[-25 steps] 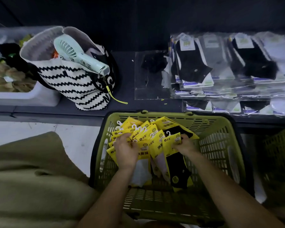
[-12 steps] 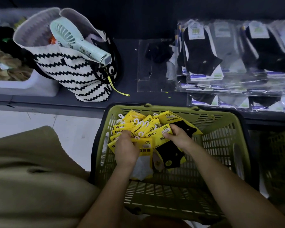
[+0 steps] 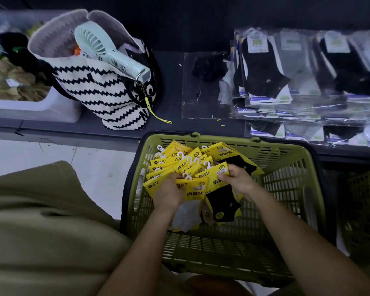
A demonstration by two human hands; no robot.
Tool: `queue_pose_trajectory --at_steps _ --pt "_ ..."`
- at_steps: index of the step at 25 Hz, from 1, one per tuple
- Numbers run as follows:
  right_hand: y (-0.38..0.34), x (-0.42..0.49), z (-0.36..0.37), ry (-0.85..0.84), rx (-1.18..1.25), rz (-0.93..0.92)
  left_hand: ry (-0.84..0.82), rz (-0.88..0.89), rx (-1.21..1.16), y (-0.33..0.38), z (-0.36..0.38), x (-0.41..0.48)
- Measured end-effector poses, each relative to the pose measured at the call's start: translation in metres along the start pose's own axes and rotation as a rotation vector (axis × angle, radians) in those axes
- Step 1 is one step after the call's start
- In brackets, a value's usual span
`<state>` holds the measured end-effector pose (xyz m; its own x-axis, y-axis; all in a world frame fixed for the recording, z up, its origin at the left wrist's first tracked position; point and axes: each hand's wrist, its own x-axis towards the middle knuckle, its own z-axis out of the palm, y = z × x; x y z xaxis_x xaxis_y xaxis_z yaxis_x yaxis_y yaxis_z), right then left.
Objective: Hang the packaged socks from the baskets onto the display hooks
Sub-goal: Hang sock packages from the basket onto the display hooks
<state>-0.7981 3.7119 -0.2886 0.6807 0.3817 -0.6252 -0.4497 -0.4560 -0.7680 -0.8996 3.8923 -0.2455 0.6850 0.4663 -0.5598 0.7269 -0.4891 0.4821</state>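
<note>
A green plastic basket [image 3: 291, 189] stands on the floor below me. Over it I hold a fanned bunch of yellow-carded sock packs [image 3: 186, 165] with white plastic hooks. My left hand [image 3: 169, 194] grips the bunch from the left, fingers curled round the cards. My right hand [image 3: 238, 180] pinches the right-most yellow card, below which a black sock [image 3: 221, 205] hangs into the basket. A white sock hangs under my left hand.
A dark low shelf runs behind the basket. On it stand a black-and-white zigzag tote bag [image 3: 103, 90] with a mint hand fan [image 3: 107, 52], a white bin [image 3: 30, 105] at left, and bagged black and grey socks [image 3: 286, 77] at right. A second green basket [image 3: 363, 210] stands at the right edge.
My right hand has shifted along the right-most card while the left keeps its grip on the bunch. The camera view has moved slightly, so the shelf now sits lower in the picture.
</note>
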Motion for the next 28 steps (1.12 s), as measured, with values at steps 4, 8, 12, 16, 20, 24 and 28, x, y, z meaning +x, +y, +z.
queue_pose_trajectory --at_steps 4,8,12,16,20,24,28 --pt "0.003 -0.007 0.012 -0.03 0.053 0.004 0.016 -0.004 -0.018 0.002 0.003 0.003" --pt "0.008 -0.008 -0.006 0.114 0.057 0.003 0.056 -0.07 -0.008 0.0 -0.003 0.005" --pt "0.012 -0.017 -0.028 -0.057 0.187 0.103 0.034 -0.056 -0.059 0.004 -0.013 0.01" --pt "-0.005 -0.016 0.001 -0.119 0.142 0.014 -0.164 0.062 -0.149 0.016 -0.01 0.007" --pt "-0.02 -0.019 0.012 -0.054 0.225 -0.039 -0.23 0.048 -0.351 0.029 -0.017 0.002" --pt "-0.041 -0.019 -0.018 -0.148 0.268 -0.064 -0.352 0.031 -0.637 0.04 -0.026 -0.008" --pt "-0.045 -0.018 -0.034 -0.115 0.084 -0.09 -0.153 -0.125 -0.526 0.029 -0.016 0.0"
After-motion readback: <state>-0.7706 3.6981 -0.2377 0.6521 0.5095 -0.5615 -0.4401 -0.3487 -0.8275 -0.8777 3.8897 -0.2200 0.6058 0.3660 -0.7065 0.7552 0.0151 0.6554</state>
